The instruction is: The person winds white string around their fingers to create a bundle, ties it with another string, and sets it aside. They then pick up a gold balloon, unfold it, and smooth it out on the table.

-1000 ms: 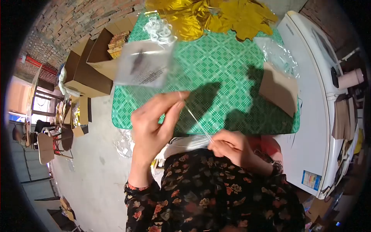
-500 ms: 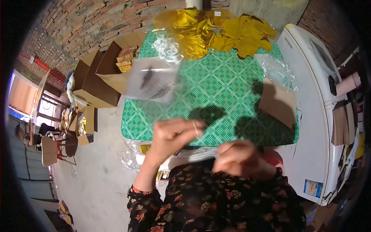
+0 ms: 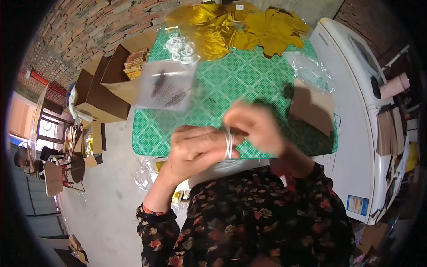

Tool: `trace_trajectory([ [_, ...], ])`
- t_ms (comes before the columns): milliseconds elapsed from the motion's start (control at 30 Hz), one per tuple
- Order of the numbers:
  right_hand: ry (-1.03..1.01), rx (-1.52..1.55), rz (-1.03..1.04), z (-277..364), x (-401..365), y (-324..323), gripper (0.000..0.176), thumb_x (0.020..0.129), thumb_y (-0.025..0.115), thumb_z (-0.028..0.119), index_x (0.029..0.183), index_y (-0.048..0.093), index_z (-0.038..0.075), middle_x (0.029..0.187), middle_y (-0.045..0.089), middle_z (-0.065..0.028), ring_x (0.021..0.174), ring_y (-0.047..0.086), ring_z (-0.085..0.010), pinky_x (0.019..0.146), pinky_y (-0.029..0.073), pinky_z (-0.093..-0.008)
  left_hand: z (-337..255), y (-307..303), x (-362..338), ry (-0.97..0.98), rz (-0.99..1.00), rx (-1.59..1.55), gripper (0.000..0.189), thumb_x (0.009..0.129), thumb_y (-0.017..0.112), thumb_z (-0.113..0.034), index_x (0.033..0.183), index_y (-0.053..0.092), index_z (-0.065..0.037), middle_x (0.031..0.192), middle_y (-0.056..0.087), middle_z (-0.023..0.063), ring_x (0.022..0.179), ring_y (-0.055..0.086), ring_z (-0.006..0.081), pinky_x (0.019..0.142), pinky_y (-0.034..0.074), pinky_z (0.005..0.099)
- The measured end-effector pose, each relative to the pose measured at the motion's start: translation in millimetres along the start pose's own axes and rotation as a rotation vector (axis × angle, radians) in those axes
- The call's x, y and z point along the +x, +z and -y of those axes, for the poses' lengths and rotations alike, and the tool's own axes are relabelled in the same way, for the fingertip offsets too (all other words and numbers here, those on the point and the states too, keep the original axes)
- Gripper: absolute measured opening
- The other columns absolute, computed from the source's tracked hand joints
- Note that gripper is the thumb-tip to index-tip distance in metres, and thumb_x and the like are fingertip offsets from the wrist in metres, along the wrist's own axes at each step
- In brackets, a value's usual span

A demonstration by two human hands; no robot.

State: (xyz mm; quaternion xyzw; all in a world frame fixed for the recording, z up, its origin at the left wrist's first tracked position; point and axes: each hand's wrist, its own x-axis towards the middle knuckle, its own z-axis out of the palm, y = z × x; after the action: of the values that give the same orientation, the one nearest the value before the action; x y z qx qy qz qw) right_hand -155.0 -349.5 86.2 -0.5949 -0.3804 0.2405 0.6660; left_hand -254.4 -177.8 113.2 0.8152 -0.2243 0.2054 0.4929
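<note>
White string is wound in a few loops around the fingertips of my left hand, which is closed with its fingers together. My right hand is blurred by motion just above and to the right, its curled fingers at the upper end of the string. Both hands are over the front edge of the green checked tablecloth. Farther back on the cloth lies a pile of white string coils. Clear plastic bags with dark print lie in front of that pile.
Gold foil sheets cover the table's back. A clear plastic wrapper and brown cardboard lie on the right, beside a white refrigerator. Open cardboard boxes stand at the left. A chair is farther left.
My right hand has moved up and left, from low beside my body to above my left fingertips. More string loops now show around my left fingers. The view has shifted slightly.
</note>
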Motion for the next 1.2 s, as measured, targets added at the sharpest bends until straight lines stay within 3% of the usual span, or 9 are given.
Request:
trace_trajectory([
  [133, -0.042, -0.148, 0.481, 2, -30, 28, 0.004, 0.089, 0.064, 0.007, 0.089, 0.064, 0.003, 0.079, 0.065, -0.0026, 0.071, 0.062, -0.0103, 0.063, 0.049, -0.0258, 22, -4, 3, -0.074, -0.048, 0.084, 0.014, 0.079, 0.075, -0.010, 0.092, 0.076, -0.004, 0.081, 0.073, 0.0064, 0.067, 0.069, 0.0187, 0.060, 0.053, 0.0292],
  [167, -0.227, -0.195, 0.364, 23, -23, 15, 0.008, 0.092, 0.059, 0.007, 0.088, 0.064, 0.003, 0.075, 0.065, -0.0003, 0.066, 0.062, -0.0107, 0.058, 0.048, -0.0257, 27, -3, 0, -0.073, -0.020, 0.079, 0.014, 0.080, 0.075, -0.009, 0.092, 0.076, -0.004, 0.081, 0.073, 0.0069, 0.068, 0.069, 0.0186, 0.060, 0.053, 0.0290],
  [333, -0.011, -0.099, 0.018, -37, -8, 5, 0.006, 0.091, 0.063, 0.005, 0.094, 0.065, 0.002, 0.083, 0.067, -0.0076, 0.074, 0.065, -0.0137, 0.069, 0.052, -0.0285, 17, 3, 8, -0.025, -0.018, -0.054, 0.014, 0.081, 0.074, -0.006, 0.094, 0.076, -0.004, 0.082, 0.074, 0.0078, 0.069, 0.069, 0.0174, 0.062, 0.053, 0.0275],
  [433, -0.072, -0.192, 0.469, 11, -32, 24, 0.005, 0.090, 0.063, 0.004, 0.095, 0.064, 0.004, 0.085, 0.069, -0.0058, 0.074, 0.068, -0.0154, 0.067, 0.052, -0.0300, 28, -1, 11, -0.141, -0.027, -0.006, 0.014, 0.081, 0.074, -0.007, 0.094, 0.076, -0.003, 0.083, 0.074, 0.0073, 0.072, 0.070, 0.0172, 0.064, 0.055, 0.0275],
  [567, -0.110, 0.046, 0.134, -27, 2, -5, 0.004, 0.091, 0.061, 0.003, 0.093, 0.062, 0.000, 0.076, 0.064, -0.0051, 0.065, 0.061, -0.0123, 0.061, 0.050, -0.0283, 19, 3, 11, -0.083, 0.037, -0.034, 0.014, 0.082, 0.073, -0.007, 0.096, 0.075, -0.003, 0.085, 0.074, 0.0079, 0.073, 0.071, 0.0170, 0.065, 0.056, 0.0279],
  [700, -0.003, -0.223, 0.365, -5, -27, 20, 0.005, 0.091, 0.063, 0.008, 0.093, 0.064, 0.004, 0.076, 0.067, -0.0110, 0.066, 0.066, -0.0175, 0.058, 0.050, -0.0295, 27, -4, 20, -0.139, -0.004, -0.003, 0.016, 0.083, 0.072, -0.006, 0.098, 0.075, -0.003, 0.085, 0.074, 0.0092, 0.074, 0.071, 0.0183, 0.066, 0.056, 0.0280],
  [867, -0.152, -0.179, -0.097, 6, 4, -26, 0.013, 0.095, 0.060, 0.013, 0.095, 0.063, 0.001, 0.073, 0.064, -0.0018, 0.067, 0.059, -0.0078, 0.062, 0.049, -0.0262, 23, 6, 12, -0.129, 0.057, -0.039, 0.018, 0.083, 0.072, -0.005, 0.101, 0.075, -0.002, 0.085, 0.074, 0.0097, 0.074, 0.070, 0.0173, 0.066, 0.055, 0.0276],
  [1000, 0.070, -0.226, 0.369, -14, -32, 15, 0.007, 0.090, 0.064, 0.009, 0.096, 0.065, 0.006, 0.078, 0.067, -0.0087, 0.071, 0.066, -0.0138, 0.064, 0.051, -0.0328, 39, 5, 12, -0.173, -0.058, -0.033, 0.020, 0.083, 0.073, -0.006, 0.102, 0.075, -0.003, 0.084, 0.074, 0.0090, 0.074, 0.070, 0.0181, 0.066, 0.055, 0.0284],
  [1200, -0.151, -0.216, -0.105, -7, 10, -24, 0.007, 0.093, 0.058, 0.007, 0.095, 0.063, 0.002, 0.078, 0.062, -0.0035, 0.064, 0.059, -0.0122, 0.058, 0.047, -0.0272, 34, 10, 7, -0.177, 0.041, -0.044, 0.023, 0.084, 0.072, -0.006, 0.107, 0.074, -0.005, 0.085, 0.074, 0.0086, 0.074, 0.069, 0.0176, 0.067, 0.054, 0.0288],
])
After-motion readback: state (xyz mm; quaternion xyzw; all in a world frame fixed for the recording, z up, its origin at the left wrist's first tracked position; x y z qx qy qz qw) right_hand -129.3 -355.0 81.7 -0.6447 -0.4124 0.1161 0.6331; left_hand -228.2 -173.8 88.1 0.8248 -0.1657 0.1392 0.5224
